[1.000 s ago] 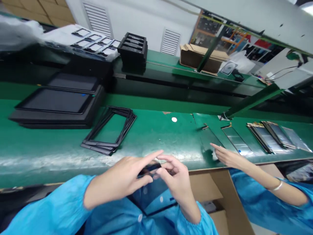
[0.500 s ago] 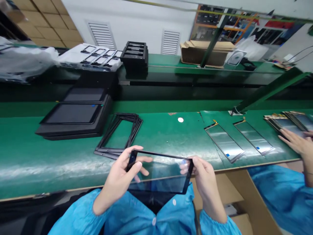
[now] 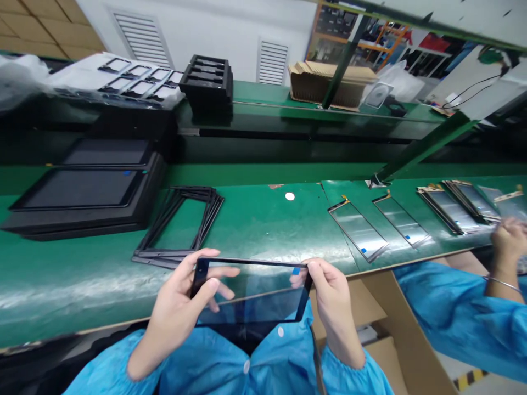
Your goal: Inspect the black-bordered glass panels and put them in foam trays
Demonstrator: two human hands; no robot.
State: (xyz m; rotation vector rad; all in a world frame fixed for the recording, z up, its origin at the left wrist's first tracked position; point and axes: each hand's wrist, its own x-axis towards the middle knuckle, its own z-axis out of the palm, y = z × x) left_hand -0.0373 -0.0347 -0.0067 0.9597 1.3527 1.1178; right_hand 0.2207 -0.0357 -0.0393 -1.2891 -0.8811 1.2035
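Observation:
I hold a clear glass touch panel with a black border (image 3: 251, 291) flat between both hands, just in front of the green bench's near edge. My left hand (image 3: 181, 299) grips its left end, thumb on top and fingers underneath. My right hand (image 3: 329, 299) pinches its right end by a small blue tab. A stack of thin black frames (image 3: 181, 225) lies on the green bench (image 3: 255, 225) just beyond my left hand.
Black trays holding dark screens (image 3: 82, 189) sit at the left. Two reflective strips (image 3: 358, 230) lie at the right, with several more (image 3: 457, 203) farther right. A co-worker's hand (image 3: 508, 241) in a blue sleeve is there. Stacked black trays (image 3: 208, 82) and a cardboard box (image 3: 325, 82) stand at the back.
The panel came up from my lap, turned flat and spread between both hands. The co-worker's hand drew back from the near strips toward the far right pile.

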